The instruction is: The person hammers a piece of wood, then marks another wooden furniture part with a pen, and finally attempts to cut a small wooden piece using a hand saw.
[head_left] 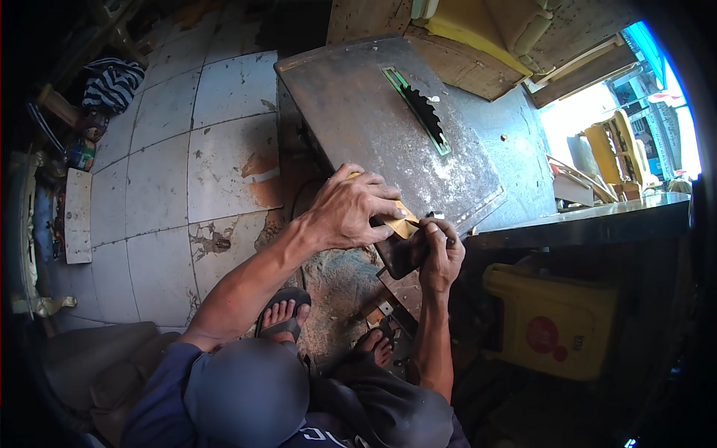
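Note:
At the near corner of a metal table saw (343, 89), my left hand (349, 213) is closed over a small yellow-brown wooden piece (404, 224), pressing it against the tabletop. A bit of yellow also shows past the knuckles. My right hand (442, 252) pinches a thin dark pencil-like stick, its tip touching or nearly touching the wooden piece; most of it is hidden by the fingers. Beyond both hands, the toothed saw blade (424, 112) stands up through a green-edged slot.
Worn white tiles (149, 179) cover the floor on the left, where a striped cloth (112, 84) lies. Wooden furniture parts (467, 63) stand at the back. A dark ledge (582, 225) and a yellow plastic crate (549, 321) are on the right. Sawdust lies around my sandalled feet.

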### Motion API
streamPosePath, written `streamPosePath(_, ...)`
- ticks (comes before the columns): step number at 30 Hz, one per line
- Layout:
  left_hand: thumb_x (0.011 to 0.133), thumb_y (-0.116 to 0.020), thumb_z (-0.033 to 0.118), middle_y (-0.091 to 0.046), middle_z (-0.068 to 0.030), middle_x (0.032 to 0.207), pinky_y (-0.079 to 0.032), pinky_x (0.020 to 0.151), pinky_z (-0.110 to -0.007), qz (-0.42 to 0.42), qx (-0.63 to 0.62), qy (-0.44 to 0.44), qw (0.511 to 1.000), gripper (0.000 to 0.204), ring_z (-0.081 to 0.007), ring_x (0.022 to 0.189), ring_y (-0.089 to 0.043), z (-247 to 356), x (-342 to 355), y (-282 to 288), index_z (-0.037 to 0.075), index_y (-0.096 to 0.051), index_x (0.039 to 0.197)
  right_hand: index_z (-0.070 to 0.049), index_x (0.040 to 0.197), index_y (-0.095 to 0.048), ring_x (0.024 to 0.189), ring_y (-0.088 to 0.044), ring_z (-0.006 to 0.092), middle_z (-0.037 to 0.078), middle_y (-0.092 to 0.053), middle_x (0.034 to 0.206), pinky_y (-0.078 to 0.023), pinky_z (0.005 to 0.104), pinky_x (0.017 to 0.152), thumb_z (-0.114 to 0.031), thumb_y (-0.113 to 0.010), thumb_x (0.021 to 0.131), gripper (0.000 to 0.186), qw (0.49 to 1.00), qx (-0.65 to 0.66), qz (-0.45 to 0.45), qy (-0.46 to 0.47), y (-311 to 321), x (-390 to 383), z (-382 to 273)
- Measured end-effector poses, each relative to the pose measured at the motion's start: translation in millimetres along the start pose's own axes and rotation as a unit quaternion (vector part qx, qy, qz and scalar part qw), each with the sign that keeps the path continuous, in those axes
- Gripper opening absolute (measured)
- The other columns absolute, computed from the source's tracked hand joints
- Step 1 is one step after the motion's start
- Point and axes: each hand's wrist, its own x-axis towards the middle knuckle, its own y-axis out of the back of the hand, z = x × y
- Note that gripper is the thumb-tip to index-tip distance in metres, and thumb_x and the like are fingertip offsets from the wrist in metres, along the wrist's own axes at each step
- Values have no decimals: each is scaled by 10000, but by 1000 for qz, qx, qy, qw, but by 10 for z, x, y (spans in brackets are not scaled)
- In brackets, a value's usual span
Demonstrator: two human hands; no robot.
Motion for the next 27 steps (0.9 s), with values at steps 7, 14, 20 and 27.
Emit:
streamPosePath(7,793,-822,296,-757,20,1164,-420,1065,-428,-2,-7,3,1000,268,-192,1134,-673,0,0,-7,202,-838,1043,4,1012,-721,547,-537,41,16,-675,717,-389,217,492,-141,-589,1069,204,1000,-9,-20,-2,-7,-28,-22)
streamPosePath(14,798,-819,294,-757,21,1167,-418,1073,-435,-8,-8,7,1000,264,-190,1134,-671,9,-3,10,201,-836,1044,-1,998,-725,536,-528,41,19,-675,706,-391,219,492,-135,-579,1066,209,999,-5,-31,-12,-26,-51,-21)
streamPosePath(20,802,-818,293,-756,18,1164,-414,1085,-436,-12,-8,7,1000,274,-190,1141,-666,2,4,12,204,-837,1061,11,1030,-717,549,-541,50,27,-665,709,-400,219,503,-109,-570,1056,191,999,5,-43,-15,6,-39,15)
streamPosePath(27,855,-809,304,-758,6,1138,-441,1026,-427,-56,2,14,998,304,-213,1113,-673,36,77,109,170,-813,1127,22,1103,-697,613,-593,74,38,-675,786,-458,229,555,-65,-578,1017,171,996,79,-21,28,20,-62,44)
